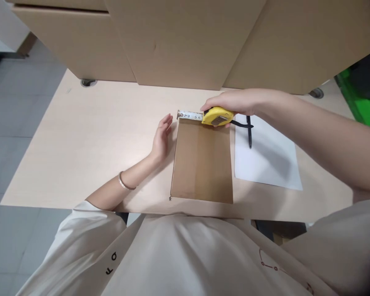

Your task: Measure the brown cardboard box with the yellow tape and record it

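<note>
A flat brown cardboard sheet [202, 160] lies on the light wooden desk [89, 139] in front of me. My right hand [234, 102] grips a yellow tape measure [217, 116] at the sheet's far edge. Its short white blade [189, 115] reaches left to the far left corner. My left hand [162, 137] rests open on its edge beside the sheet's left side, fingers together and stretched out, holding nothing. A bracelet sits on that wrist.
A white paper sheet [265, 158] lies right of the cardboard, with a black pen [249, 131] on its far left part. Tall cardboard panels [179, 41] stand along the desk's back. Something green [362, 98] is at the far right.
</note>
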A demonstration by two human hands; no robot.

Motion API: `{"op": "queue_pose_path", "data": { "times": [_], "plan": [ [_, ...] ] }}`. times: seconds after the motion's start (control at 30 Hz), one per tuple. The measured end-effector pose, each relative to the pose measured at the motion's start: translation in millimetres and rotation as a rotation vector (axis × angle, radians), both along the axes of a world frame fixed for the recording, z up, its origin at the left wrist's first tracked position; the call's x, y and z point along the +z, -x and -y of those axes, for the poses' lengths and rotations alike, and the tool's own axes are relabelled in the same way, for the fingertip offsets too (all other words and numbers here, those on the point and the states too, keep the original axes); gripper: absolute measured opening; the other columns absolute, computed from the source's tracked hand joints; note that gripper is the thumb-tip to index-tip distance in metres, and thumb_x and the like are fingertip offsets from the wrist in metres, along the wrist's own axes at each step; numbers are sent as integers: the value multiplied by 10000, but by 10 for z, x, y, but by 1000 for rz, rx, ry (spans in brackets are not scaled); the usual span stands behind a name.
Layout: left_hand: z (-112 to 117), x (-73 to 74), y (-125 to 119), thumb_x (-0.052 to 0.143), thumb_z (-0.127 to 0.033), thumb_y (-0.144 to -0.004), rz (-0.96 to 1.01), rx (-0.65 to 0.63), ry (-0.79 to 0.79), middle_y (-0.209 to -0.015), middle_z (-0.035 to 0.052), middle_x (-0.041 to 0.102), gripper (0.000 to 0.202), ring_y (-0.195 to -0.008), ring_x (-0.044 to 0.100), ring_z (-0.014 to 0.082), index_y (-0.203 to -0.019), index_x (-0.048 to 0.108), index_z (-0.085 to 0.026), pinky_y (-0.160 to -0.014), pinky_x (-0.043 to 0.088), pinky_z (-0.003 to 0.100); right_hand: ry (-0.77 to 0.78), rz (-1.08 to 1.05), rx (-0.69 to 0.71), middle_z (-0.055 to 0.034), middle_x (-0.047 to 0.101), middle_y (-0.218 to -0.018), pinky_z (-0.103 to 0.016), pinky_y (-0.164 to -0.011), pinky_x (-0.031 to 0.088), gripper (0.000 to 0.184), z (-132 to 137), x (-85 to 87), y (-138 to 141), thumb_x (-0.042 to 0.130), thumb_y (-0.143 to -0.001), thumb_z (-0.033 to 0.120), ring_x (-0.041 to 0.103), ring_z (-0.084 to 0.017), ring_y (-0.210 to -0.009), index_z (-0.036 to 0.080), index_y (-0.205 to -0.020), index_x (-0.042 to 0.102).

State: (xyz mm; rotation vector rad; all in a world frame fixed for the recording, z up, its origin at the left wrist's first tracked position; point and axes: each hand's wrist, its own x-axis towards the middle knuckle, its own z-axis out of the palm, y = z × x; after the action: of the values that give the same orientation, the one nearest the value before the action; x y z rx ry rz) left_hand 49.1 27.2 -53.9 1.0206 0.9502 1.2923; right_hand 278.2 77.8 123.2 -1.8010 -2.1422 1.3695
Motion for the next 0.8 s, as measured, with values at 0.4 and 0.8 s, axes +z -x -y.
{"op": "queue_pose_path", "data": {
  "times": [0.4,0.8],
  "plan": [
    [-312,238,-233,581,-670,-928,-32,-176,20,-1323,84,724,544,-1316,645,319,-1253,674,-244,-1196,465,524,152,131,3,-76,648,-711,-325,-518,411,378,-178,-24,130,630,-858,575,572,-195,-554,209,-780,681],
    [-372,235,-147,664,-566,-925,-81,-257,-57,-1173,41,721,365,-1110,669,212,-1137,678,-269,-1008,514,342,161,241,3,-80,540,-576,-342,-553,348,366,-105,91,124,541,-889,487,508,-181,-526,187,-692,612]
  ]
}}
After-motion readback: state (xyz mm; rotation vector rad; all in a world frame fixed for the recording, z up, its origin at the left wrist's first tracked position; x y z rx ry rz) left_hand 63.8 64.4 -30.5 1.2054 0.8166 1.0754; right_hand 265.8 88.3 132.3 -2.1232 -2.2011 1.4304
